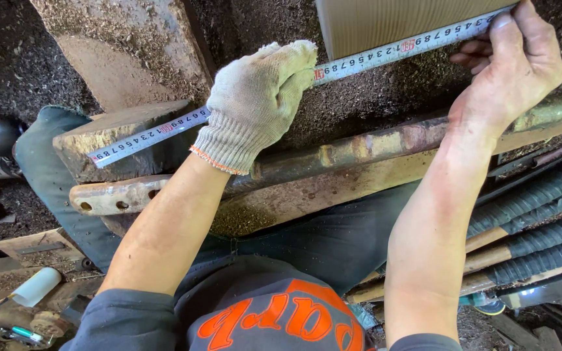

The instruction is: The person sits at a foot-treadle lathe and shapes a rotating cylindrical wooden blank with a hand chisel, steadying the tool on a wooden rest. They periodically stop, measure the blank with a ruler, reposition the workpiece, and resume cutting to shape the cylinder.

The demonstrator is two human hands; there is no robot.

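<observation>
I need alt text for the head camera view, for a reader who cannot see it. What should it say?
Seen from above, a person stretches a measuring tape along the lower edge of a pale board: the gloved left hand pinches the tape and the bare right hand presses it against the board. Below the hands lies a rusty metal bar on a sawdust-covered surface.

A woodworking shop is showing here: sawdust (385, 97) is coating the ground at twelve o'clock, rough timber blocks (121, 133) are lying at ten, hand tools (17, 333) at seven.
</observation>
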